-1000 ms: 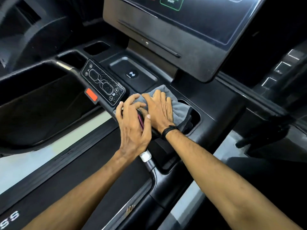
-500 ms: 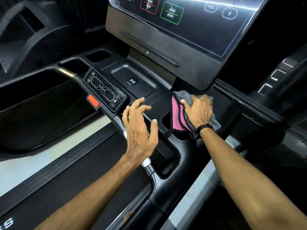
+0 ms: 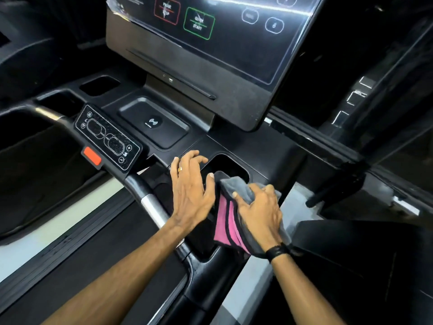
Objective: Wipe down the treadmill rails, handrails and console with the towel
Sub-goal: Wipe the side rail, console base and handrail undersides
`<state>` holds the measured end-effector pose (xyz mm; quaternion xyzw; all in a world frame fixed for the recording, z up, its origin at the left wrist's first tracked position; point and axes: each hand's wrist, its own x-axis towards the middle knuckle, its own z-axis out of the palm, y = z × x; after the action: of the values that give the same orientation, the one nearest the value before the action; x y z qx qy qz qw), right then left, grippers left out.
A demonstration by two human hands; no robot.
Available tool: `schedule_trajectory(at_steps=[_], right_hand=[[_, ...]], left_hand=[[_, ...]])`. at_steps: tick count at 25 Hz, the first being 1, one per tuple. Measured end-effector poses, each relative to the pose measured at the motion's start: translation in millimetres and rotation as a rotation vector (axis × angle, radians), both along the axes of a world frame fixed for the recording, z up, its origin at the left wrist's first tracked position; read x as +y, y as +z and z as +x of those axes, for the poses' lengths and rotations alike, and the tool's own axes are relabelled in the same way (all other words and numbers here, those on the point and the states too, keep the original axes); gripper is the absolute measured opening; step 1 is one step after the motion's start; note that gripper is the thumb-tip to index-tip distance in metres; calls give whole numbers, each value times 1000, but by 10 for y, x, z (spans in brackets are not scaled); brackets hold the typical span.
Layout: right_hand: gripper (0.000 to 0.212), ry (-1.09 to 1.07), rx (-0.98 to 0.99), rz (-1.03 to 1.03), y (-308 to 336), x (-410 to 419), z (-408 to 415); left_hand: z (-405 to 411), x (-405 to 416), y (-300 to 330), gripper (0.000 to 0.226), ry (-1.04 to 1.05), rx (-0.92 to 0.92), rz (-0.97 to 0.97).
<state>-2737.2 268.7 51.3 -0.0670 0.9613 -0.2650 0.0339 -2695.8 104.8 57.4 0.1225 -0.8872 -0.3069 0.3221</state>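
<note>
My right hand (image 3: 259,213) grips a folded grey and pink towel (image 3: 227,224) and presses it on the black console deck just below the right cup holder (image 3: 230,164). My left hand (image 3: 189,187) rests with spread fingers on the deck left of the towel, beside the handrail (image 3: 150,202) with its silver grip. The console screen (image 3: 225,31) rises above, showing a green QUICK START button (image 3: 199,23) and a red pause button. The towel's lower part hangs over the deck's right edge.
A small keypad (image 3: 107,137) with a red stop tab (image 3: 92,156) sits left of a wireless charging tray (image 3: 153,123). Two open pockets (image 3: 99,85) lie at the far left. The dark belt (image 3: 89,261) runs below left; another machine's frame (image 3: 351,174) stands right.
My right hand has dragged the towel from the deck under the screen down toward me past the cup holder. My left hand has shifted slightly right, close to the towel.
</note>
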Motion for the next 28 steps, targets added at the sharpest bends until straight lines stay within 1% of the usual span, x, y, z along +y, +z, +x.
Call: schedule_trajectory(at_steps=[1, 2, 3, 4, 5, 6, 8, 9, 10, 12, 13, 16, 17, 20, 22, 24, 26, 27, 28], right_hand=[[29, 13, -66, -43, 104, 71, -107], [31, -14, -88, -83, 228, 134, -246], [31, -80, -28, -95, 340, 178, -386], [34, -144, 75, -59, 380, 184, -518], [42, -159, 166, 44, 373, 130, -599], [51, -125, 202, 177, 312, 29, -614], [67, -18, 186, 375, 25, -147, -559], [72, -1, 172, 424, -122, -192, -572], [75, -4, 154, 425, -202, -205, -645], [75, -5, 100, 372, -228, -135, -863], [73, -18, 113, 364, -221, -75, -1001], [67, -125, 69, 326, -209, 124, -1586], [65, -161, 55, 343, -206, 151, -1787], [63, -193, 33, 356, -163, -67, -2216], [62, -91, 45, 321, -94, -393, -2216], [62, 100, 142, 261, -84, -588, -1910], [61, 298, 270, 228, -171, -437, -1394], [61, 351, 298, 210, -227, -255, -1170], [61, 334, 295, 196, -275, -60, -1080]], left_hand=[[-84, -6, -17, 29, -14, -35, -28], [-170, -25, -38, 29, -25, -74, -52], [-256, -48, -62, 32, -33, -115, -65], [-355, -73, -86, 35, -38, -150, -70], [-442, -104, -107, 39, -39, -177, -72], [-516, -143, -124, 42, -43, -196, -79], [-664, -212, -163, 46, -81, -222, -116], [-727, -238, -175, 48, -101, -230, -143], [-784, -260, -184, 51, -112, -241, -173], [-844, -284, -191, 55, -117, -279, -211], [-845, -280, -193, 55, -108, -286, -219], [-818, -245, -193, 53, -79, -269, -241], [-817, -247, -186, 53, -88, -259, -254], [-828, -258, -195, 51, -121, -222, -300], [-814, -264, -192, 45, -88, -188, -309], [-784, -262, -194, 38, -43, -162, -300], [-765, -253, -199, 28, -38, -159, -304], [-759, -250, -198, 22, -35, -162, -299], [-752, -246, -195, 18, -29, -167, -294]])
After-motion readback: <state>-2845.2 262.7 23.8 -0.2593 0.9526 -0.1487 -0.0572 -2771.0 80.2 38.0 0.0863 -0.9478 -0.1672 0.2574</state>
